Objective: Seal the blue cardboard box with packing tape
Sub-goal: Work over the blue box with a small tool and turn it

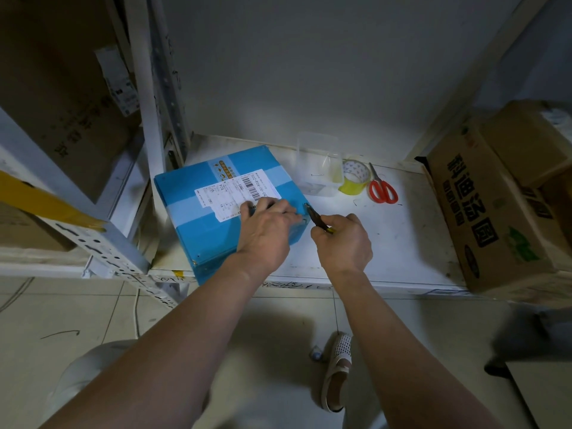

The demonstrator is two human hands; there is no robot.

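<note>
The blue cardboard box point(216, 224) lies on a white shelf point(387, 243), with a white shipping label and a band of clear tape across its top. My left hand point(266, 230) rests on the box's right part, fingers bent over the label's edge. My right hand point(343, 239) grips a dark tool with a yellow handle point(315, 216), and its tip touches the box's right top edge. A roll of yellowish packing tape point(355, 178) stands behind the box to the right.
Red-handled scissors point(382, 188) lie beside the tape roll, and a clear plastic tub point(317, 165) stands to its left. A large brown carton point(495, 212) fills the shelf's right end. Shelf uprights and cartons crowd the left. A sandalled foot point(337, 373) stands on the tiled floor.
</note>
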